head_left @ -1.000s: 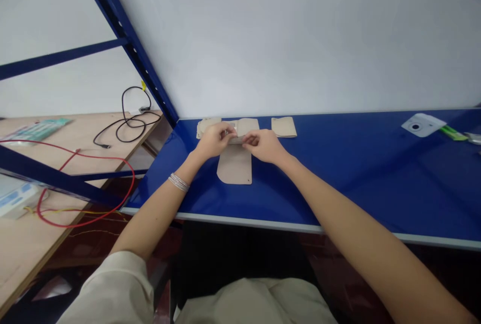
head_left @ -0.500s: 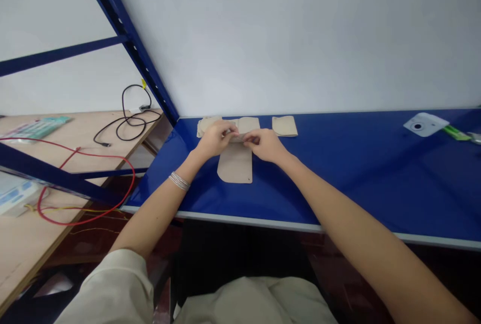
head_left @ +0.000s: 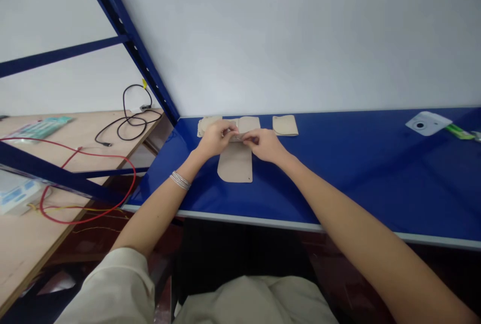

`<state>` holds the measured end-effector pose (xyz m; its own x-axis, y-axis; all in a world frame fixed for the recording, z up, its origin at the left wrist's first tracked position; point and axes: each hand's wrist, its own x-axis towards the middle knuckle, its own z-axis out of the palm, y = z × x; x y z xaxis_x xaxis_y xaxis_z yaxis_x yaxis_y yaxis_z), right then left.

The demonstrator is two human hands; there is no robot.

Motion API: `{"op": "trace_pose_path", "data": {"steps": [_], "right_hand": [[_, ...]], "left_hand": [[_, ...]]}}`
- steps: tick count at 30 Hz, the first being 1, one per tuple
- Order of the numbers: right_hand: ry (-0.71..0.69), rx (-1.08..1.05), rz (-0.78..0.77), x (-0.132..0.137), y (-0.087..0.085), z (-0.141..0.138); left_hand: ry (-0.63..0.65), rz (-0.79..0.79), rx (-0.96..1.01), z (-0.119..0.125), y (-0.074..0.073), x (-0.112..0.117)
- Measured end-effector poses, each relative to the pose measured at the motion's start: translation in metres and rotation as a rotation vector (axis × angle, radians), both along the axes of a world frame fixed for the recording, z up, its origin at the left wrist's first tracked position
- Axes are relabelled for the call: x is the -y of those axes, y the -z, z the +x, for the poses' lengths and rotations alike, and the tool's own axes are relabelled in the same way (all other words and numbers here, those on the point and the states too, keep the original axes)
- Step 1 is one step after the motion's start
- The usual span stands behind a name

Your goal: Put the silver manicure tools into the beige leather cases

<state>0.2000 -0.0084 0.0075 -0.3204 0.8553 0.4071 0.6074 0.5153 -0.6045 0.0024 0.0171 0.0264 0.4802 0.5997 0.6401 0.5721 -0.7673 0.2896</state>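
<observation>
Both hands meet over a flat beige piece (head_left: 235,165), like leather or card, with a rounded lower-left corner and a small dark mark at lower right. My left hand (head_left: 216,138) is closed in a pinch at its raised upper edge. Facing it, my right hand (head_left: 265,144) pinches the same edge a little to the right. The fingers hide part of that edge. Just behind lie another beige piece (head_left: 249,123) and, by my left hand, a stack of beige pieces (head_left: 207,122). A separate beige piece (head_left: 285,125) rests right of my right hand.
The blue tabletop (head_left: 338,173) meets a white wall. At right lie a white object with a dark round spot (head_left: 427,123) and a green item (head_left: 459,132). A blue metal frame (head_left: 139,48) stands left, near a wooden table (head_left: 86,163) with a black cable (head_left: 124,123) and red cable (head_left: 90,155).
My right fingertips have shifted very slightly left along the beige piece's edge. The view has moved a little; otherwise both hands keep their places.
</observation>
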Motion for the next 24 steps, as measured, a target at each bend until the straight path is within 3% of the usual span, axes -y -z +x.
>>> {"op": "trace_pose_path", "data": {"steps": [24], "right_hand": [[-0.003, 0.012, 0.015, -0.0008, 0.0015, -0.0007]], "left_hand": [[-0.004, 0.006, 0.023, 0.0017, -0.0008, 0.002]]}}
